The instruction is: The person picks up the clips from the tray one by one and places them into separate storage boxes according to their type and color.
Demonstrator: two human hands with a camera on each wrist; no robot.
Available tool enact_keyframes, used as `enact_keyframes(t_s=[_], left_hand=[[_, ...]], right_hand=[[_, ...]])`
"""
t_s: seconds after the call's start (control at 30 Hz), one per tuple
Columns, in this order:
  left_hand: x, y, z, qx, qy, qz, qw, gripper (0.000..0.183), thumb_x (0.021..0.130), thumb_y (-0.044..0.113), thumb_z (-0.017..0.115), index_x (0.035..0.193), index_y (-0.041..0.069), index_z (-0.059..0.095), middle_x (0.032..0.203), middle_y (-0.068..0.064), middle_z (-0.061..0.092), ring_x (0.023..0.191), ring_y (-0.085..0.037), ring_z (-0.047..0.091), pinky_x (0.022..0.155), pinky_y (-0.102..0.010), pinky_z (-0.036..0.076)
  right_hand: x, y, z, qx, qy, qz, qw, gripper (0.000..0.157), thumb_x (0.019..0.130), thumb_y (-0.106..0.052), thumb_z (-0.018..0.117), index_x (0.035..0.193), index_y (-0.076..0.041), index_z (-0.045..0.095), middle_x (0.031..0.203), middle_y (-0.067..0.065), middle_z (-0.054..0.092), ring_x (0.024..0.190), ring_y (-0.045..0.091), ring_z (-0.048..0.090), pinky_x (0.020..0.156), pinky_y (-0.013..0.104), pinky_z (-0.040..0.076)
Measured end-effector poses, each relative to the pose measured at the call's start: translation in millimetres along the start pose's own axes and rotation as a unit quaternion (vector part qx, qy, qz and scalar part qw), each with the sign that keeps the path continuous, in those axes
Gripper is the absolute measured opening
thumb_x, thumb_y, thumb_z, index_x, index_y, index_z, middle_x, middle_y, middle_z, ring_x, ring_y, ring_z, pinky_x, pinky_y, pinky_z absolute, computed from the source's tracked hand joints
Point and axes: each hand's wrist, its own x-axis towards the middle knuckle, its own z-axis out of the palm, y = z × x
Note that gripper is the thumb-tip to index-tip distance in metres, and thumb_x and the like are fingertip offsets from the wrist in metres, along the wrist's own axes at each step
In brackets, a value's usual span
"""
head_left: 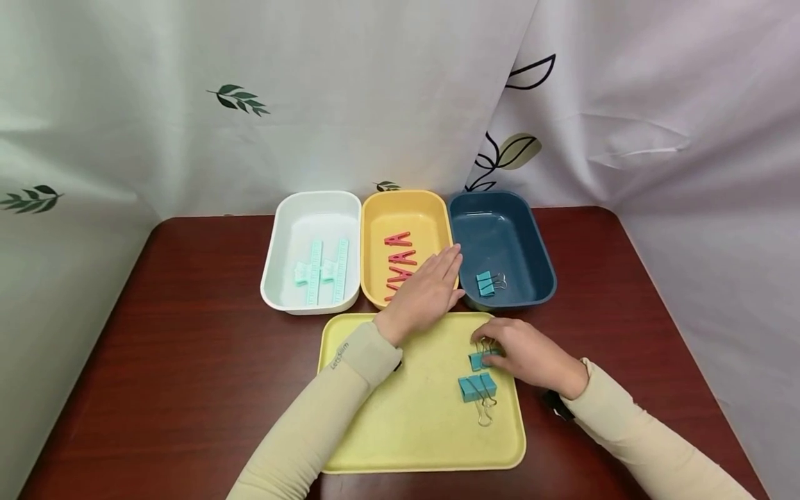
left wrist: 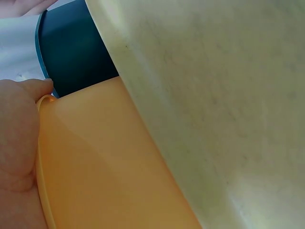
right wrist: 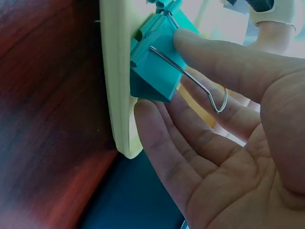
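Observation:
My right hand (head_left: 528,351) pinches a teal binder clip (head_left: 480,360) at the right side of the yellow tray (head_left: 419,430). In the right wrist view, the thumb presses one face of this binder clip (right wrist: 159,62), and its silver wire handle sticks out towards the palm. A second teal binder clip (head_left: 478,387) lies on the tray just nearer to me. Fingers straight, my left hand (head_left: 425,292) rests over the near right rim of the orange bin (head_left: 431,215). The left wrist view shows the palm against the orange bin's edge (left wrist: 45,157).
Left of the orange bin stands a white bin (head_left: 319,215) with mint-green rulers (head_left: 340,271). Several red clothespins (head_left: 402,257) lie in the orange bin. To its right, the dark blue bin (head_left: 500,236) holds a teal binder clip (head_left: 486,283). A curtain (head_left: 350,97) hangs behind the table.

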Motion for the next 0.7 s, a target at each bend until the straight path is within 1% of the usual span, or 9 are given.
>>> enact_keyframes(t_s=[0.17,0.33,0.47,0.7], left_hand=[[-0.6,1.7,1.5,-0.003,-0.002,0.0,1.0,0.064,0.109,0.038,0.038,0.158,-0.002,0.024,0.167,-0.014,0.014,0.154,-0.024,0.01,0.123,-0.034,0.007],[-1.3,1.6,1.7,-0.001,-0.002,-0.002,1.0,0.064,0.11,0.038,0.037,0.158,-0.002,0.024,0.167,-0.014,0.013,0.154,-0.024,0.008,0.123,-0.034,0.006],[-3.0,0.6,1.7,-0.002,-0.006,-0.007,1.0,0.064,0.11,0.039,0.037,0.158,-0.002,0.023,0.168,-0.013,0.012,0.154,-0.023,0.008,0.123,-0.034,0.006],[-2.4,0.4,0.4,-0.009,0.002,0.0,1.0,0.063,0.11,0.037,0.037,0.157,-0.002,0.025,0.167,-0.014,0.013,0.154,-0.023,0.009,0.123,-0.034,0.006]], right_hand=[[-3.3,0.4,1.8,0.005,-0.006,-0.006,1.0,0.025,0.083,-0.007,0.082,0.106,-0.009,0.073,0.105,-0.002,0.069,0.097,0.016,0.064,0.086,0.037,0.055],[-3.3,0.7,2.5,0.011,-0.008,-0.007,1.0,0.02,0.084,-0.006,0.081,0.099,-0.013,0.071,0.096,-0.008,0.066,0.089,0.01,0.061,0.081,0.033,0.055],[-2.5,0.4,4.9,0.008,-0.007,-0.013,1.0,0.019,0.084,-0.006,0.081,0.094,-0.016,0.068,0.09,-0.011,0.062,0.083,0.007,0.059,0.077,0.03,0.054],[-2.6,-0.7,5.8,0.002,-0.001,-0.014,1.0,0.018,0.085,-0.008,0.08,0.093,-0.017,0.067,0.089,-0.012,0.061,0.082,0.005,0.057,0.076,0.03,0.054]])
